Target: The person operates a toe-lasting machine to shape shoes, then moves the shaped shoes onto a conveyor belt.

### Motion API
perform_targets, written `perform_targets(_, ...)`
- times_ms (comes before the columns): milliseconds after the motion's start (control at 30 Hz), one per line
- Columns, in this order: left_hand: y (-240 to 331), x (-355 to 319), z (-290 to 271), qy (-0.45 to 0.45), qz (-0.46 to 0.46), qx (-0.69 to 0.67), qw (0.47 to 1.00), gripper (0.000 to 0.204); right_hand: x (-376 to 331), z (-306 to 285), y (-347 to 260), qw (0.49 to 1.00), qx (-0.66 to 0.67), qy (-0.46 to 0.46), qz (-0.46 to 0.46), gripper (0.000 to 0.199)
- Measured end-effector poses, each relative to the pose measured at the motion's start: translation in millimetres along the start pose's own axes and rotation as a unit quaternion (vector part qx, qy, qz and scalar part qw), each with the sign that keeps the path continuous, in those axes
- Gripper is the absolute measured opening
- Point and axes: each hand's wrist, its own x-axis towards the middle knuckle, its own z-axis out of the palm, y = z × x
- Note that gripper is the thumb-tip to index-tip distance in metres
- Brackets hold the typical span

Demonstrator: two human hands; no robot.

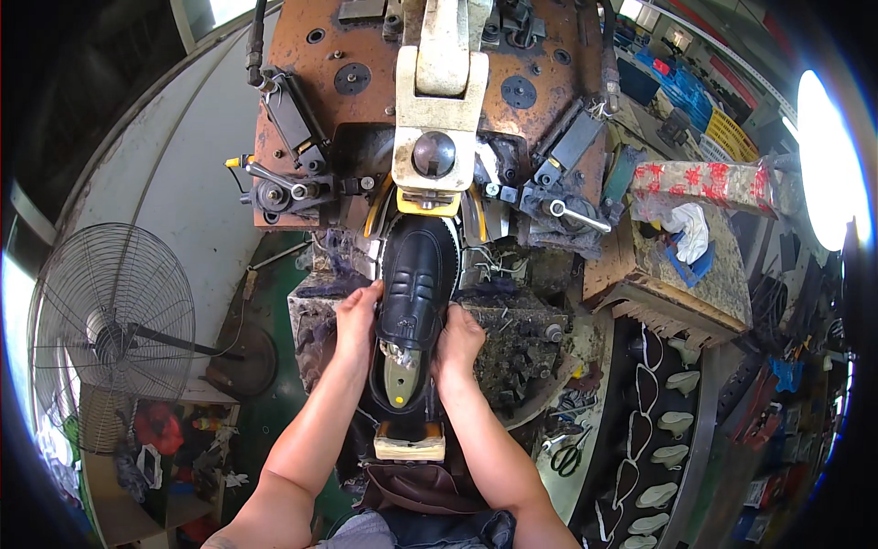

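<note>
A black leather shoe upper (pixel 415 274) lies over an olive-green shoe last (pixel 401 380), its toe end pointing away from me under the machine's yellow-edged clamp (pixel 427 203). The last's heel end is bare, with a yellow dot on it. On the shoe's left side my left hand (pixel 358 320) is closed, thumb and fingers pinching the upper's lower edge. My right hand (pixel 460 342) is curled against the opposite side, closed on the upper's edge there. The fingertips of both hands are partly hidden by the shoe.
A rusty brown machine plate (pixel 320 78) with a white arm (pixel 445 73) stands ahead. A padded block (pixel 409 443) sits near my lap. At left is a fan (pixel 114 311). To the right stand a wooden box (pixel 695 274), scissors (pixel 567 457) and a rack of shoe lasts (pixel 670 456).
</note>
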Motion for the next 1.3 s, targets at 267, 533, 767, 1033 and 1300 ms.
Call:
perform_targets(267, 0.5, -19.4, 2.6, 0.008, -0.012, -0.039, 0.999, 0.026, 4.1, -2.9, -1.2, 1.000, 0.021, -0.009, -0.003, 0.031)
perform_targets(533, -3.9, -11.5, 0.4, -0.016, -0.028, -0.087, 0.996, 0.020, -2.2, 4.5, -6.9, 1.000, 0.001, -0.008, -0.013, 0.033)
perform_targets(767, -24.5, -2.3, -11.7, -0.020, 0.075, -0.015, 0.997, 0.030, 10.6, -23.9, 1.4, 0.990, -0.069, -0.034, -0.118, 0.033)
perform_targets(1033, -139.1, -62.4, -184.7, -0.320, 0.243, 0.821, 0.406, 0.029, 22.4, -97.8, -2.2, 0.973, -0.181, -0.139, 0.010, 0.033)
perform_targets(1300, -56.6, -118.6, -194.6, -0.499, 0.092, 0.710, 0.487, 0.049, -3.2, -103.8, -15.4, 0.955, -0.214, -0.204, 0.008, 0.032)
